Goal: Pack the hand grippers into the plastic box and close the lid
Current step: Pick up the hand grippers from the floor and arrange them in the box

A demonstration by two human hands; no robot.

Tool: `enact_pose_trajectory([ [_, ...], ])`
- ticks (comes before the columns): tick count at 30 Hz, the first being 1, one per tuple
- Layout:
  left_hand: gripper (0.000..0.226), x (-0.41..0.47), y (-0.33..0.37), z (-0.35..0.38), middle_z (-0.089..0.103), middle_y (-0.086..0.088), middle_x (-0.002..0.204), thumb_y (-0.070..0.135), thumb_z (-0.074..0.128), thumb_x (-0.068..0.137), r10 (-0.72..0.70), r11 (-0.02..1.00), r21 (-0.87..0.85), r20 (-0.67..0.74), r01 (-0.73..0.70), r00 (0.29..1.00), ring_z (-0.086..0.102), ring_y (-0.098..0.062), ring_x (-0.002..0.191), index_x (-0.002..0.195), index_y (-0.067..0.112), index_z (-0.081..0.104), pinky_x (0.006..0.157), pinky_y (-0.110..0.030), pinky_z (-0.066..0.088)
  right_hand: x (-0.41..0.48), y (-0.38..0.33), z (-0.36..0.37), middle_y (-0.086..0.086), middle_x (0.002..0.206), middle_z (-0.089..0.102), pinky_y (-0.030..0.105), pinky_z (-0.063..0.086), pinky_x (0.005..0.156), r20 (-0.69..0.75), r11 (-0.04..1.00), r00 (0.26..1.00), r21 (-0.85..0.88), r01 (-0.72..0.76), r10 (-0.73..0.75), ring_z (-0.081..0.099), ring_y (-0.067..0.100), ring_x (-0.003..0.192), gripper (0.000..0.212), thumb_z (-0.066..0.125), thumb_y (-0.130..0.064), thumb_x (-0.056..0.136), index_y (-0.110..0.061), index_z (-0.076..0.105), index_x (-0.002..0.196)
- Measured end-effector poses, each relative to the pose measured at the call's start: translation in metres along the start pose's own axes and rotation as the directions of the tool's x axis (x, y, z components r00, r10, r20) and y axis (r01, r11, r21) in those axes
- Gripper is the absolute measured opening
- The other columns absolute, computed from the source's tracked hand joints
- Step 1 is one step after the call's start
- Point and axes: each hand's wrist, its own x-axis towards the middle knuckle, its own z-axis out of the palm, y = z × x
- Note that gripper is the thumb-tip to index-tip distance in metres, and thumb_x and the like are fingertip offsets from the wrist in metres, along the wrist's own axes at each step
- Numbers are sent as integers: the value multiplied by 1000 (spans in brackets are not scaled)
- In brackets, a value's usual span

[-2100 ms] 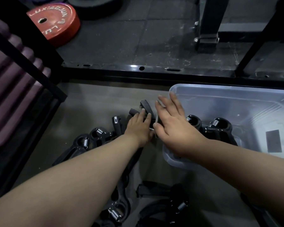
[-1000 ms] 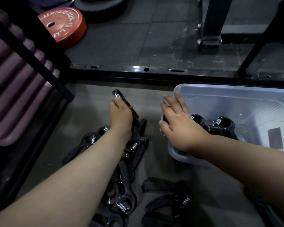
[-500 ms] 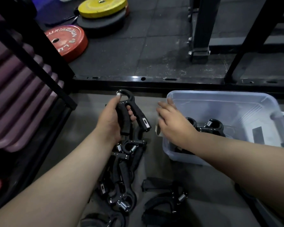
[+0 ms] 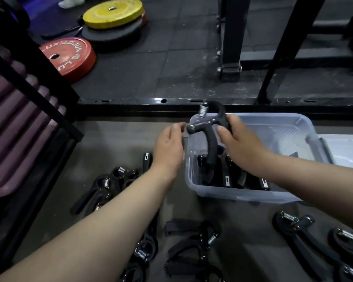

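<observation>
My right hand (image 4: 236,143) grips a black hand gripper (image 4: 209,131) by one handle and holds it above the left end of the clear plastic box (image 4: 232,194). My left hand (image 4: 168,147) hovers just left of the box with relaxed fingers near the gripper's spring end, holding nothing. Several black grippers (image 4: 226,178) lie inside the box. More loose grippers lie on the floor: a heap at the left (image 4: 108,184), some at the bottom centre (image 4: 194,247) and some at the bottom right (image 4: 306,235).
A white lid (image 4: 346,149) lies right of the box. A black steel frame rail (image 4: 163,102) runs behind the box, with rack uprights (image 4: 229,37) beyond. Red (image 4: 67,55) and yellow (image 4: 112,14) weight plates lie on the rubber floor. Purple padded rollers (image 4: 14,129) stand at the left.
My left hand lifted a gripper from the floor heap and passed it rightward. My right hand now holds it over the box, and my left hand has let go.
</observation>
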Motion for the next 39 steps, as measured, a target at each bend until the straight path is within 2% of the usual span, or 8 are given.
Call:
enact_pose_trajectory([
  [4,40,6,-37,12,48,-4,142,19,37,103,150,870,447,161,-208,975,39,-18,135,140,10,47,108,-19,24,-3,47,-10,6,91,61,35,42,72,10,956,972,-187,-228,234,57,28,83,26,40,-37,100,-15,51,108],
  [8,46,5,-53,19,33,-5,156,20,32,104,118,855,475,212,-208,970,19,-17,147,150,15,32,115,-21,11,-2,68,5,9,89,59,38,46,74,107,871,900,-322,-372,424,59,31,86,32,37,-38,98,-9,50,100],
  [13,47,3,-54,19,27,1,159,21,30,105,115,868,453,214,-203,970,11,-10,148,152,19,28,111,-15,5,7,55,26,15,97,57,31,36,75,137,869,873,-248,-428,469,55,32,93,27,39,-26,101,-3,51,105],
  [19,47,2,-55,17,27,2,159,22,30,105,116,880,430,221,-203,968,9,-8,148,152,20,29,111,-14,6,16,58,47,28,123,56,35,41,83,225,852,856,-375,-364,465,55,40,113,36,37,-18,101,8,49,123],
  [25,47,2,-57,17,25,5,159,24,29,105,108,895,402,222,-192,969,8,-6,148,152,21,28,113,-16,6,12,60,44,25,133,51,41,44,91,261,707,824,-673,-217,502,55,41,116,69,43,-29,92,0,15,148],
  [29,46,2,-57,17,26,5,159,24,29,105,111,900,393,217,-190,970,8,-6,148,152,22,29,113,-16,6,9,64,40,22,119,60,34,46,77,319,729,835,-671,-135,448,62,36,104,56,50,-23,89,3,30,134],
  [34,46,2,-59,18,26,5,159,24,29,106,107,903,388,211,-184,972,8,-5,148,152,22,29,114,-16,6,3,64,37,23,129,54,40,47,94,329,753,831,-640,-153,448,56,37,113,57,53,-39,92,-2,37,134],
  [39,46,3,-60,18,25,4,159,24,28,106,100,906,385,209,-176,973,9,-5,148,152,23,29,114,-17,6,2,65,33,24,130,49,39,43,90,315,761,843,-630,-158,436,54,38,115,53,50,-40,93,-5,40,131],
])
